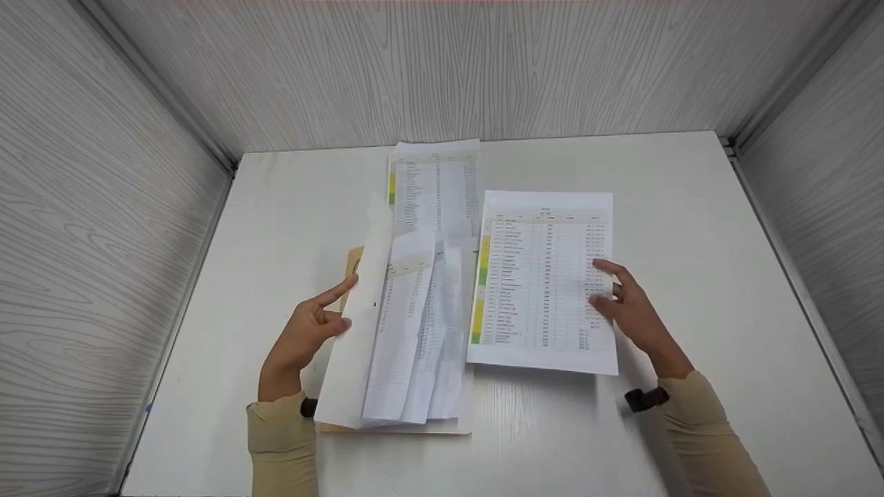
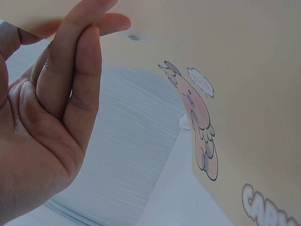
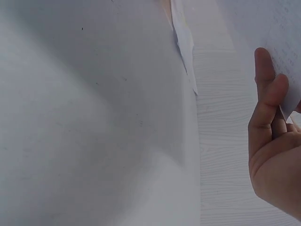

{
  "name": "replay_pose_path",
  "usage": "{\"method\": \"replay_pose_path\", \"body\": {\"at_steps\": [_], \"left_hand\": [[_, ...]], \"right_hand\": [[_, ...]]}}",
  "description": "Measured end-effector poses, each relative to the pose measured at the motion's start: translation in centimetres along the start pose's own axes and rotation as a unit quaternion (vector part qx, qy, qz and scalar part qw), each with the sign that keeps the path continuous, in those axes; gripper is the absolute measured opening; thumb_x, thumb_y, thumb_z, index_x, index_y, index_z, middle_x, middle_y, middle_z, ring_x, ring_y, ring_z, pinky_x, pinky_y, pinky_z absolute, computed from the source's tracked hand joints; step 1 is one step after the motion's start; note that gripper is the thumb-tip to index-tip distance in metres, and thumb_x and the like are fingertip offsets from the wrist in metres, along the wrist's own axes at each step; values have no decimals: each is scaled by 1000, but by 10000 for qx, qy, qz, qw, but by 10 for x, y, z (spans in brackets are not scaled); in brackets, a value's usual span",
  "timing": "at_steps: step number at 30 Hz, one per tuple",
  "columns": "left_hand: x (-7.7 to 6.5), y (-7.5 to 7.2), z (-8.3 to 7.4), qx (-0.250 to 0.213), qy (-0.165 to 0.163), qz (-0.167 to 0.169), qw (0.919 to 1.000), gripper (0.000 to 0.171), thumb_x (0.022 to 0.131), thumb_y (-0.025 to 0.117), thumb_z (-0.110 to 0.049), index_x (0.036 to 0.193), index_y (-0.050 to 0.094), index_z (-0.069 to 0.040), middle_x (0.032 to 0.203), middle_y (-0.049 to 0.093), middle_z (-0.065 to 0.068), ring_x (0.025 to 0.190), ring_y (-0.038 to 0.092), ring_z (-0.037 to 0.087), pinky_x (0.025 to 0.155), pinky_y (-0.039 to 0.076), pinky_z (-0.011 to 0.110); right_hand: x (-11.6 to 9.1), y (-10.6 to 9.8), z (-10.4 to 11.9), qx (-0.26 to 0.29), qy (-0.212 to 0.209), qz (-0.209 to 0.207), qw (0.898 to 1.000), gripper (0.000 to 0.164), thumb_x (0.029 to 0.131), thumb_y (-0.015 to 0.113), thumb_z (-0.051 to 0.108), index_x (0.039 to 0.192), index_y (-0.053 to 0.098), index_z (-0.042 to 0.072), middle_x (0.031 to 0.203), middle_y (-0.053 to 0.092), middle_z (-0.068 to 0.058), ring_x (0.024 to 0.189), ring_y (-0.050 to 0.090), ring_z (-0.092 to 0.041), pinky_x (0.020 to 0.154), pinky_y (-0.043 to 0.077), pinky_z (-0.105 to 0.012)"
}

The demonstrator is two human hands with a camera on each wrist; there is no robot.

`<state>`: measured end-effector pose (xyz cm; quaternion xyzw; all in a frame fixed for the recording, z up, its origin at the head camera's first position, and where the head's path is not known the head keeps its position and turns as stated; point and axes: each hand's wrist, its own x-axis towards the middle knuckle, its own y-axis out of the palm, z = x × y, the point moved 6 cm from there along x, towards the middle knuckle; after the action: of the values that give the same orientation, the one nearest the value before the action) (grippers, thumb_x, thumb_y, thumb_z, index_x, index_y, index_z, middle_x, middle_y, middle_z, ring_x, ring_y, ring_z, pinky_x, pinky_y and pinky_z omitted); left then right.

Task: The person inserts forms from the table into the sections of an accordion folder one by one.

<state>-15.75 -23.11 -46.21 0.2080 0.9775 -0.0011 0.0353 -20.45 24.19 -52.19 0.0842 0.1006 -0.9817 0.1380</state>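
1. Walls (image 1: 442, 69): three, wood-grain, standing around the table.
2. Table (image 1: 690, 207): one, white.
3. Folder (image 2: 254, 117): one, tan outside, left of centre on the table; its left side is raised. One white leaf (image 1: 356, 359) stands tilted along that side.
4. Printed sheet (image 1: 545, 283): one, right of the folder, lifted clear of the table; yellow and green cells run down its left margin.
5. Upper sheet (image 1: 435, 186): one, beyond the folder at the table's back edge, lower part overlapped.
6. Loose papers (image 1: 400, 345): several, overlapping inside the folder; exact count cannot be told.
7. Sleeves: two, tan, left (image 1: 283, 442) and right (image 1: 704, 428).
8. Hands: two. Left hand (image 1: 304, 335) pinches the folder's left edge; right hand (image 1: 635, 314) pinches the printed sheet's right edge, thumb and one finger in front.
9. Black wrist pieces: two, left (image 1: 309, 408) and right (image 1: 647, 399).
10. Cartoon figure (image 2: 200, 117): one fully visible, pink, printed on the folder.
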Motion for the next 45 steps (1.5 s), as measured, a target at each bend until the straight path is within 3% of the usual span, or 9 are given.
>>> {"method": "replay_pose_path", "body": {"at_steps": [5,9,13,16,23,26,30,33,45], "left_hand": [[1,0,1,59,-69,-24,10000,68,89,52,7,151,25,2,48,47,-12,49,51,3,62,53,22],[1,-1,-1,104,170,-51,9998,67,88,52,9,150,25,5,47,35,-10,42,31,3,49,38,17],[1,-1,-3,46,366,-73,9993,67,87,51,9,149,24,8,47,23,2,43,13,17,47,27,22],[1,-1,-3,-16,316,-47,9995,68,88,52,8,149,24,6,47,24,3,43,15,20,50,36,19],[1,0,0,30,119,32,9999,67,90,52,5,151,24,3,48,35,-13,42,29,7,57,46,18],[2,0,0,86,187,14,9998,67,89,52,6,150,24,4,47,32,-11,41,24,10,50,38,18],[2,-1,-2,136,329,-33,9994,66,89,52,8,148,24,8,47,27,-6,43,15,15,44,21,32],[3,-1,-3,132,332,-59,9993,65,89,52,8,148,25,8,47,27,-7,43,14,17,45,19,36],[4,-2,-1,366,172,-227,9989,65,88,50,10,149,29,4,48,27,-10,45,12,18,44,13,33]], "right_hand": [[2,-1,-3,-118,1,-71,9999,62,96,52,5,152,25,16,137,45,-25,94,66,-8,71,55,-27],[5,0,-5,-290,36,-97,9995,62,97,51,4,152,25,16,139,44,-24,96,65,-8,72,54,-27],[7,3,-5,-353,24,-87,9993,63,97,50,3,152,24,17,140,43,-24,97,64,-9,72,54,-27],[8,7,-5,-313,16,-69,9995,63,97,50,3,152,24,17,141,42,-24,98,64,-10,72,54,-26],[11,21,-8,-409,87,-62,9991,62,97,49,2,152,25,18,141,43,-23,103,63,-20,73,53,-25],[11,26,-12,-482,61,-91,9988,62,97,49,1,151,26,18,141,44,-23,104,63,-25,73,54,-25],[11,30,-13,-478,48,-102,9988,62,96,49,1,151,26,17,142,43,-23,104,63,-27,72,54,-26],[11,28,-14,-452,63,-163,9988,61,97,48,2,151,25,17,142,43,-23,103,63,-26,72,54,-26],[17,20,-21,-258,335,-741,9964,63,97,45,4,153,20,17,138,45,-24,103,63,-23,72,54,-26]]}}
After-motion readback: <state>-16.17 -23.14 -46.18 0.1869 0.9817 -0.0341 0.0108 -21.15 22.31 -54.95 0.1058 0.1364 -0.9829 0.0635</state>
